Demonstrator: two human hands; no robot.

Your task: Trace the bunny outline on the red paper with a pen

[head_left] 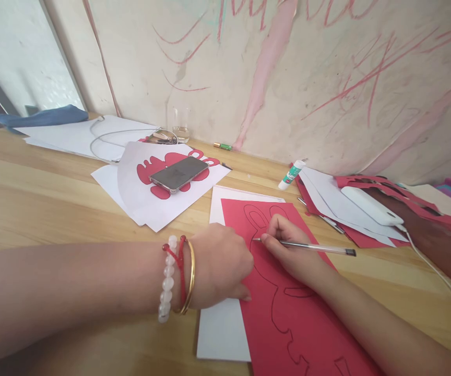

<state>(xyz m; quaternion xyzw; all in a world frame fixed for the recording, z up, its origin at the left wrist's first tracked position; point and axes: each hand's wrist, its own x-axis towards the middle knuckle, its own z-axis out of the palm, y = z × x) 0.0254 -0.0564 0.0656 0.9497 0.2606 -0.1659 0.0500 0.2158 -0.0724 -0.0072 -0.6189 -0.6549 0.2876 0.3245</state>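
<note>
A red paper sheet (pixel 304 324) with a drawn outline lies on a white sheet (pixel 221 329) on the wooden table. My right hand (pixel 288 245) is closed on a clear pen (pixel 319 248), its tip on the red paper's outline. My left hand (pixel 217 266) rests on the left edge of the red paper, fingers curled down and pressing it; the wrist wears a bead bracelet, a red cord and a gold bangle.
A phone (pixel 178 173) lies on white papers with a red cut-out. A glue stick (pixel 292 175), a white power bank (pixel 370 204) with cable, red paper scraps (pixel 425 203), a glass (pixel 180 125) and a green marker (pixel 223 147) sit near the scribbled wall.
</note>
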